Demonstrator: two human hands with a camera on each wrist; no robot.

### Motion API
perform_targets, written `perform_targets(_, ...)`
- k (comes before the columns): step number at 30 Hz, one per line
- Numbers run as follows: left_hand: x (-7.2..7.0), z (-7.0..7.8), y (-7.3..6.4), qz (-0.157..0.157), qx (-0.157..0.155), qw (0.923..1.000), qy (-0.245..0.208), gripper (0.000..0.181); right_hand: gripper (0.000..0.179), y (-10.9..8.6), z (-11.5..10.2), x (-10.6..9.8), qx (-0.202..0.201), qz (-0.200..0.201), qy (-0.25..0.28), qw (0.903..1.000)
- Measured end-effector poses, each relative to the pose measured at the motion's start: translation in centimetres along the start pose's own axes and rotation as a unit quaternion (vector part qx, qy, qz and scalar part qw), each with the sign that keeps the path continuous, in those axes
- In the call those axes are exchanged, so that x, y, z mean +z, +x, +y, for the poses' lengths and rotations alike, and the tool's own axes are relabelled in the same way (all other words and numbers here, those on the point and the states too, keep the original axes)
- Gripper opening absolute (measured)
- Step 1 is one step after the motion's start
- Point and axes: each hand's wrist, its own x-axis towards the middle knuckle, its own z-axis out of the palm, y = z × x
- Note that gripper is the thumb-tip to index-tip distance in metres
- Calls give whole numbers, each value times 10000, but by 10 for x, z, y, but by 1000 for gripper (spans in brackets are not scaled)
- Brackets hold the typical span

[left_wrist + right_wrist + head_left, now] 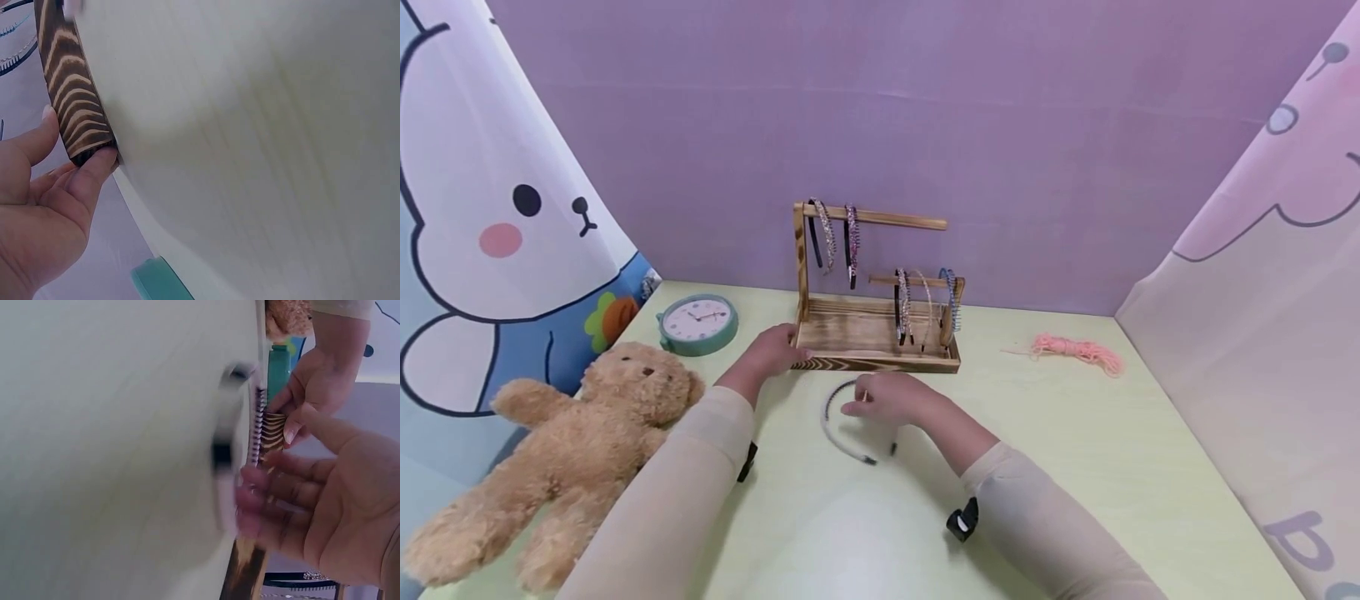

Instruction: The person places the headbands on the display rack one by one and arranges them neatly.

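My left hand (772,350) grips the front left corner of a wooden headband stand (880,365), thumb and fingers on either side of the dark-striped edge (78,103). In front of the stand, a pale headband (829,425) with a toothed inner side and dark tips is low over the table, blurred in the right wrist view. My right hand (891,398) is at its right side. The fingertips (249,500) touch or nearly touch the band, while the thumb stands apart from them. Several decorated headbands (852,242) hang from the stand's two bars.
A teddy bear (591,450) lies at the left, with a teal round clock (700,325) behind it. A bundle of pink cord (1077,350) lies on the table to the right of the stand. A purple backdrop (1037,167) rises behind.
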Motion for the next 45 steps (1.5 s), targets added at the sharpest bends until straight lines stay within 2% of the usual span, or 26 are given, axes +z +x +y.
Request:
perform_targets(2, 0, 0, 1, -34, -51, 10000, 3, 62, 54, -3, -2, 1, 259, -162, -231, 9993)
perform_targets(5, 0, -1, 2, -71, -137, 9999, -8, 63, 55, -6, -6, 7, 403, -450, -389, 9974)
perform_targets(8, 0, -2, 3, -91, -175, 9998, -22, 64, 47, -8, -11, 14, 252, -580, -516, 9967)
perform_targets(11, 0, -1, 3, -100, -163, 9998, -28, 64, 39, -8, -16, 18, -6, -535, -644, 9965)
perform_targets(17, 0, 0, 2, -118, -90, 9999, -26, 63, 20, -7, -17, 20, -208, -542, -504, 9970)
perform_targets(24, -1, -2, 3, -74, -5, 9999, -68, 63, 18, -8, -10, 20, -416, -380, -406, 9976)
perform_targets(26, -1, -2, 4, -116, -62, 9999, -92, 64, 16, -9, -8, 18, -485, -327, -311, 9978)
perform_targets(30, -1, -2, 4, -221, -202, 9995, -109, 67, 5, -14, -4, 10, -618, -199, 112, 9978)
perform_targets(33, -1, -2, 3, -234, -251, 9993, -111, 67, 9, -20, 0, 1, -625, -105, 653, 9959)
perform_targets(39, -1, -3, 2, -220, -204, 9995, -107, 67, 16, -34, 11, -20, -432, 35, 1887, 9811)
perform_targets(45, 0, -3, 3, -214, -161, 9996, -31, 67, 17, -45, 27, -36, -331, 266, 2551, 9660)
